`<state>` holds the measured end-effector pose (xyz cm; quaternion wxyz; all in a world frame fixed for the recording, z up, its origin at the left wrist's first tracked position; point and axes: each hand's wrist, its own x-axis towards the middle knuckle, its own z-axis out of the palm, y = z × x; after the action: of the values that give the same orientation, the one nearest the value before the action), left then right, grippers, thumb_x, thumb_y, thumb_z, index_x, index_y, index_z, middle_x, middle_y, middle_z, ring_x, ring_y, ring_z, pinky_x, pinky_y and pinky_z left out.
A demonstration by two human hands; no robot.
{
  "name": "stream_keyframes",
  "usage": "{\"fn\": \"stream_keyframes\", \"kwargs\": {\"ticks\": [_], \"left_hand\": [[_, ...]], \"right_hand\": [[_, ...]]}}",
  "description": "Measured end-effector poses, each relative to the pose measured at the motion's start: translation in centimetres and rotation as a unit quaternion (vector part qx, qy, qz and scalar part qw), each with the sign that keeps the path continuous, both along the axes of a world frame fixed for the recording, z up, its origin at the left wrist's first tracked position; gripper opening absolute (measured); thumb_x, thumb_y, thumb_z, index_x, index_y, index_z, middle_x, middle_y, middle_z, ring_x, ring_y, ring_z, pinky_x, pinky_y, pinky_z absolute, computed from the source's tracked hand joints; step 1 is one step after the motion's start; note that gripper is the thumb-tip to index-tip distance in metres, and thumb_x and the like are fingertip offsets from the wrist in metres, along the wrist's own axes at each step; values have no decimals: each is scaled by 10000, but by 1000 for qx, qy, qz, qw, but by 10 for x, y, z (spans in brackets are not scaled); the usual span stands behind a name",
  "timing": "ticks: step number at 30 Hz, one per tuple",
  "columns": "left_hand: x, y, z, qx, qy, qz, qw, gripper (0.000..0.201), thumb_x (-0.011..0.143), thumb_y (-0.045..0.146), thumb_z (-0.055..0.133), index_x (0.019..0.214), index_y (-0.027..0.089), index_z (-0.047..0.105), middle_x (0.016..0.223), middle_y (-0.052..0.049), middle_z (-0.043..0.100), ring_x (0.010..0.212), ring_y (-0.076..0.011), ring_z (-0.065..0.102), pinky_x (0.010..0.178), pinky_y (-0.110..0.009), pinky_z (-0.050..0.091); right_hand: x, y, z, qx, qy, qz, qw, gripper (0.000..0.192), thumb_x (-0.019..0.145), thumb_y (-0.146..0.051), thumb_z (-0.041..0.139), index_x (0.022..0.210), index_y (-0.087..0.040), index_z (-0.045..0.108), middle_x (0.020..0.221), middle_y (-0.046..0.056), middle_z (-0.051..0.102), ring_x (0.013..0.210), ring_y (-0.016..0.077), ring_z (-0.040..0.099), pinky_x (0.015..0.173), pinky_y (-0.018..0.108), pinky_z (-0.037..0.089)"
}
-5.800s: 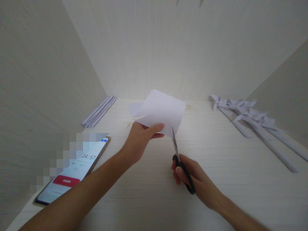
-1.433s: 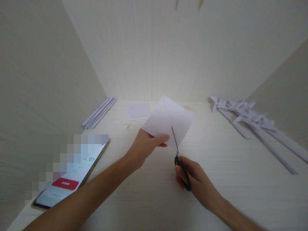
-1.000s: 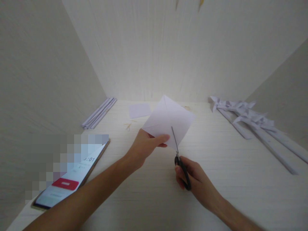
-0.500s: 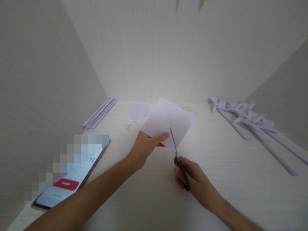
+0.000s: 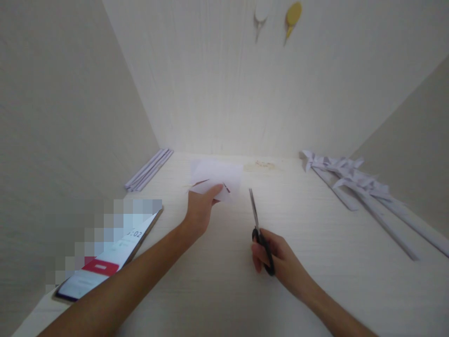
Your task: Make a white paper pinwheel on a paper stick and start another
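My left hand [image 5: 201, 206] pinches the near edge of a white sheet of paper [image 5: 224, 173], thumb on top. Two slits show in the sheet, one on either side of the thumb. Black-handled scissors [image 5: 263, 248] are gripped in my right hand [image 5: 277, 257]. Their blades point away from me, almost together, to the right of the paper and apart from it. Behind the held sheet, a smaller piece of paper seen earlier is now hidden or cannot be told apart.
Rolled white paper sticks [image 5: 149, 171] lie at the back left. Folded paper pinwheels on sticks [image 5: 358, 182] lie along the right. A phone [image 5: 101, 267] rests at the left, partly behind my left forearm. Two hooks, white [image 5: 261, 11] and yellow [image 5: 293, 14], are on the back wall.
The sheet has moved left and turned in my left hand, away from the scissors. The scissor blades have come off the paper. The view has tilted up slightly, showing more of the wall hooks.
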<state>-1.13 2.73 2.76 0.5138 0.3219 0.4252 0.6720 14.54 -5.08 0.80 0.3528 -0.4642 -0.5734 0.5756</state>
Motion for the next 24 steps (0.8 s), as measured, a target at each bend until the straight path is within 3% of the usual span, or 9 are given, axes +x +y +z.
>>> {"fn": "stream_keyframes", "kwargs": {"ticks": [4,6,11,14,18,24], "left_hand": [[4,0,-21,-30,22,-68,997,273,546,207,663,800,124,607,746,-38,647,663,-139,590,622,-268,479],[7,-3,-29,-23,58,-115,991,266,552,229,665,783,109,614,711,-53,651,637,-154,591,631,-291,477],[10,-15,-34,-11,108,-194,975,287,535,207,688,802,130,617,778,-42,669,692,-158,603,672,-285,465],[10,-20,-33,-3,122,-233,965,291,544,207,687,818,131,625,823,-50,673,727,-165,606,703,-295,460],[10,-23,-37,-13,116,-261,958,253,574,237,669,800,125,642,784,-55,675,693,-167,608,706,-310,457],[9,-27,-38,-33,123,-258,958,219,619,318,633,707,118,641,689,-50,656,608,-154,587,651,-302,455]], "right_hand": [[4,12,-6,-9,73,-116,991,288,698,-429,562,663,-161,462,496,-37,513,322,32,297,302,179,190],[6,17,-7,7,125,-187,974,265,680,-392,596,680,-162,464,567,-20,561,331,27,329,303,169,210],[11,27,-8,27,186,-307,933,266,593,-301,681,647,-158,463,748,-3,611,360,4,380,318,151,279],[12,29,-10,34,186,-322,928,270,557,-260,708,647,-165,472,643,-52,570,370,10,391,327,139,302],[14,28,-12,38,162,-305,938,283,543,-263,714,642,-182,461,413,-116,395,330,23,329,303,136,250],[14,27,-11,31,136,-285,948,296,537,-300,707,649,-185,458,403,-113,383,330,29,306,308,149,226]]}}
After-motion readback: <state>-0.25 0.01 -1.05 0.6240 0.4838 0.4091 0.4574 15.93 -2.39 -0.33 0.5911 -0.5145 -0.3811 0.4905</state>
